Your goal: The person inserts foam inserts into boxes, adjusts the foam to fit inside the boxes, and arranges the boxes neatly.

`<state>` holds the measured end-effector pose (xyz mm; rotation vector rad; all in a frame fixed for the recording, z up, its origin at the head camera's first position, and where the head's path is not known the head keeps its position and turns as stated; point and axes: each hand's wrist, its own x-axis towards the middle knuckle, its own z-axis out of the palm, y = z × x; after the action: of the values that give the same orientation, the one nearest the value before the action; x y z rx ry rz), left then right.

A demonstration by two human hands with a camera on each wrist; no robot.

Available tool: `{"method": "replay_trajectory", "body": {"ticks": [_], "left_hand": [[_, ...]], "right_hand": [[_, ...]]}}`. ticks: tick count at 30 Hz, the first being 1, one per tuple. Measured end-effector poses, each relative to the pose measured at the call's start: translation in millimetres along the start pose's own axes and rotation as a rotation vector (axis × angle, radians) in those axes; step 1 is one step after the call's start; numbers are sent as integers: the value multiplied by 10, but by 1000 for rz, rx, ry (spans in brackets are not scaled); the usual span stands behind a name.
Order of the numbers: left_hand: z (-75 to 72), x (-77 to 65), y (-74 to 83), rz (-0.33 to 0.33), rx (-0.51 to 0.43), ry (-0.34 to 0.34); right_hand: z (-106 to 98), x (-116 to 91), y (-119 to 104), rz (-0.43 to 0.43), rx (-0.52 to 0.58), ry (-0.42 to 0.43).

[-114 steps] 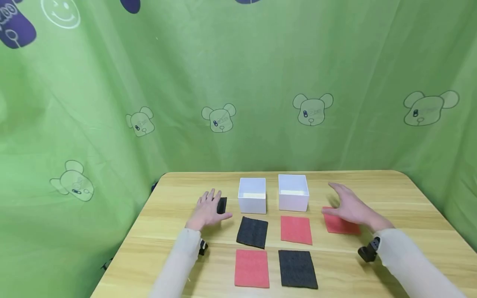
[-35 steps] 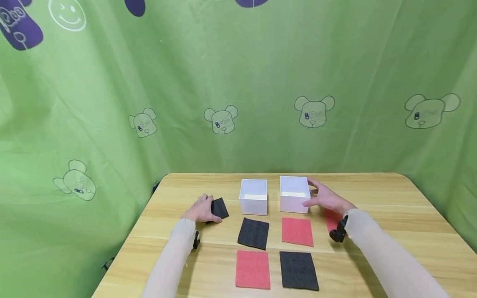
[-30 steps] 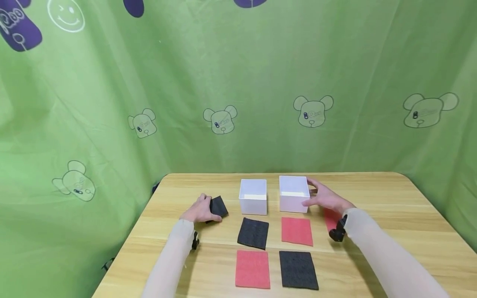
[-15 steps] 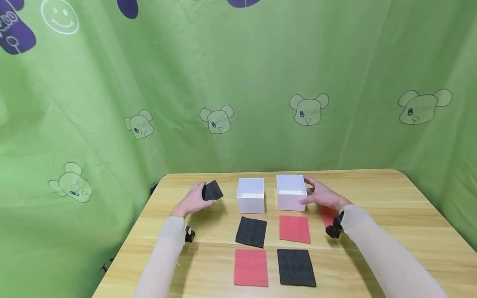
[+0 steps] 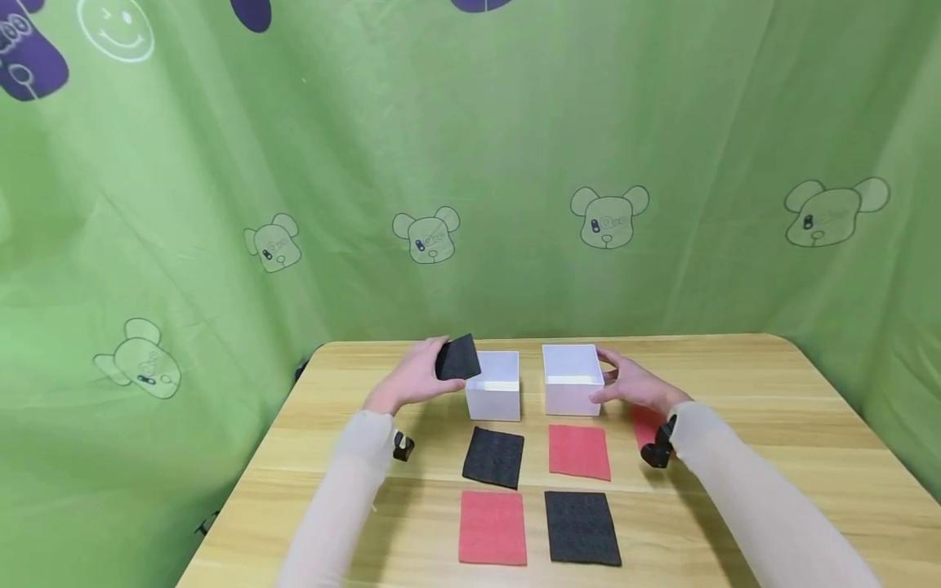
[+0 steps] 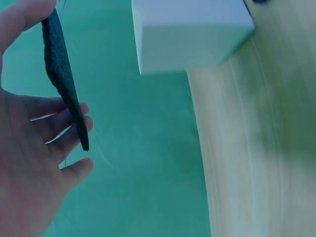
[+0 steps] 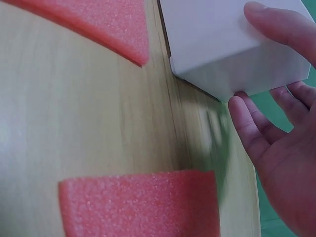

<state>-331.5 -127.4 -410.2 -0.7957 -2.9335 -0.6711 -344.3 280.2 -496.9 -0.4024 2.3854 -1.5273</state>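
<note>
My left hand point(image 5: 415, 377) holds a thin black foam square point(image 5: 459, 358) between thumb and fingers, raised and tilted above the table. From the head view, the square overlaps the back left corner of the left white box point(image 5: 494, 403). In the left wrist view the black foam square point(image 6: 61, 69) appears nearly edge-on, with the white box point(image 6: 190, 47) beyond it. My right hand point(image 5: 634, 385) holds the right white box point(image 5: 572, 400) at its right side, thumb on the front wall. The right wrist view has the thumb and fingertips around the box point(image 7: 212, 44).
On the wooden table point(image 5: 779, 441) lie a black square point(image 5: 494, 457) and a red square point(image 5: 579, 452) in front of the boxes. Nearer are another red square point(image 5: 492, 527) and black square point(image 5: 582, 527). A further red square point(image 5: 645, 426) lies partly under my right forearm. A green curtain point(image 5: 515, 278) hangs behind.
My left hand has picked the black foam square up off the table and carried it up and right to the left box. My right hand moved from above the red square to the right box.
</note>
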Motion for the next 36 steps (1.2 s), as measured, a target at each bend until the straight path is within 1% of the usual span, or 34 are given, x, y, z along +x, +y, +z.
{"method": "replay_trajectory", "body": {"ticks": [6,15,20,27,29,36], "left_hand": [[80,142,226,43,14,-36],[303,365,429,107,17,-75],[425,452,514,117,25,-84],[594,563,594,130,71,-75],[625,598,616,128,70,-74],[666,688,692,126,56,-86]], "right_hand": [[-7,-2,3,-1,18,-13],[-29,-21,47,-49,10,-11],[-4,-2,43,-66,5,-12],[36,7,52,-70,-14,2],[37,9,56,-67,-25,5],[53,29,63,-71,-50,11]]}}
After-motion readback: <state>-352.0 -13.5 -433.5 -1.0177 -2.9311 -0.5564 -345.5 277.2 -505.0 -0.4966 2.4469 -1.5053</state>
